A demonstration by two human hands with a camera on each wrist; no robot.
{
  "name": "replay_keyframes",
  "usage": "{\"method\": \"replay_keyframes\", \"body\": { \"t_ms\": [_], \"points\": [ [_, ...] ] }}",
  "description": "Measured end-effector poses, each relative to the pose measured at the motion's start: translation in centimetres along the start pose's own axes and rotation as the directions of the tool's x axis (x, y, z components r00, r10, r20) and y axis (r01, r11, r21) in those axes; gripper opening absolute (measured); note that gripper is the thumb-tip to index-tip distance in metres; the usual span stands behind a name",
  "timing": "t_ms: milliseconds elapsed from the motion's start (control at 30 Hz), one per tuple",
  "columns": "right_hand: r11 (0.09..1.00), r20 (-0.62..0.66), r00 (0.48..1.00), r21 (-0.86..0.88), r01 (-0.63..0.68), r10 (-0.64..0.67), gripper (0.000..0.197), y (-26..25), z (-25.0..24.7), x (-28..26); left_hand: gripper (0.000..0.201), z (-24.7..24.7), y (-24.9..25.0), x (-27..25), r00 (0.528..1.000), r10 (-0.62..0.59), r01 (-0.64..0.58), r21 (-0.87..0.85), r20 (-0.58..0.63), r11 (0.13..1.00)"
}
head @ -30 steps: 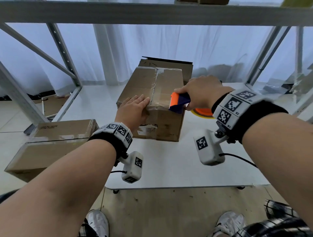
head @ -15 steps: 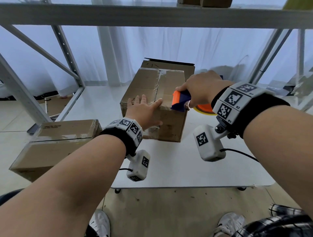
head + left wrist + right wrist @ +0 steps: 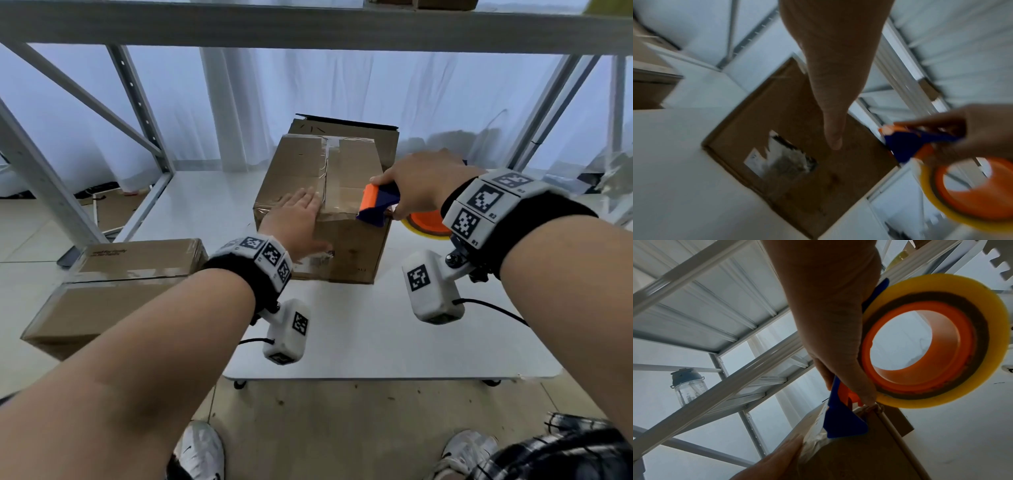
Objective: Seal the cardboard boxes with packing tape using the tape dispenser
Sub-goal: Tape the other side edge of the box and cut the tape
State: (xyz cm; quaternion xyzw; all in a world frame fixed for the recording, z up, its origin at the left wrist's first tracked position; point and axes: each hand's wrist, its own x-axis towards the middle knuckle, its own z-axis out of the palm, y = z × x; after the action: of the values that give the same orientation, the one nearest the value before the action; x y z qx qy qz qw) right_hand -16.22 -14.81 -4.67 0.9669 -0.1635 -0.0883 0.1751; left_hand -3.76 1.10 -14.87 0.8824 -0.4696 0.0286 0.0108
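Observation:
A brown cardboard box (image 3: 342,174) stands on the white table (image 3: 376,335), clear tape running down its top seam and across its near top edge. My left hand (image 3: 298,222) lies flat with straight fingers on the near left of the top, thumb down the front face (image 3: 797,170). My right hand (image 3: 421,188) grips the blue and orange tape dispenser (image 3: 376,205) at the box's near right top corner. In the right wrist view the dispenser's blue blade (image 3: 840,421) sits on the box edge, and the yellow tape roll (image 3: 931,340) hangs beside the box.
A second taped cardboard box (image 3: 113,284) sits low at the left. Another box (image 3: 363,133) stands right behind the first one. Grey metal shelf posts (image 3: 41,178) rise left and right, with a beam overhead. My shoes (image 3: 202,452) show below the table's front edge.
My left hand slid rightwards along the near top edge and flattened out. The dispenser moved right, from mid-edge to the box's right corner.

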Motion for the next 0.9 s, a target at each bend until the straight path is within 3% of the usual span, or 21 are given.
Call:
{"method": "replay_keyframes", "body": {
  "t_ms": [100, 267, 500, 733, 900],
  "points": [
    [1.000, -0.016, 1.000, 0.027, 0.004, -0.004, 0.070, 0.7, 0.6, -0.4, 0.095, 0.4, 2.0, 1.2, 0.997, 0.062, -0.062, -0.014, -0.037, 0.998],
    [0.998, -0.050, 0.999, 0.062, 0.023, -0.020, 0.070, 1.5, 1.1, -0.6, 0.059, 1.2, 2.4, 1.8, 0.965, 0.144, -0.168, -0.095, -0.218, 0.981],
    [0.982, -0.109, 0.992, 0.173, 0.076, -0.058, 0.070, 0.7, 1.4, -0.7, 0.052, 1.8, -0.9, 0.7, 0.946, 0.154, -0.193, -0.113, -0.287, 0.975],
    [0.974, -0.164, 0.983, 0.195, 0.114, -0.082, 0.069, -2.7, 1.7, 0.5, 0.048, 2.4, -2.5, -0.3, 0.952, 0.015, -0.045, -0.093, -0.306, 0.995],
    [0.973, -0.150, 0.986, 0.208, 0.103, -0.072, 0.070, -2.3, 1.7, 0.4, 0.050, 2.3, -2.0, -0.1, 0.962, -0.004, -0.033, -0.130, -0.272, 0.991]
  ]
}}
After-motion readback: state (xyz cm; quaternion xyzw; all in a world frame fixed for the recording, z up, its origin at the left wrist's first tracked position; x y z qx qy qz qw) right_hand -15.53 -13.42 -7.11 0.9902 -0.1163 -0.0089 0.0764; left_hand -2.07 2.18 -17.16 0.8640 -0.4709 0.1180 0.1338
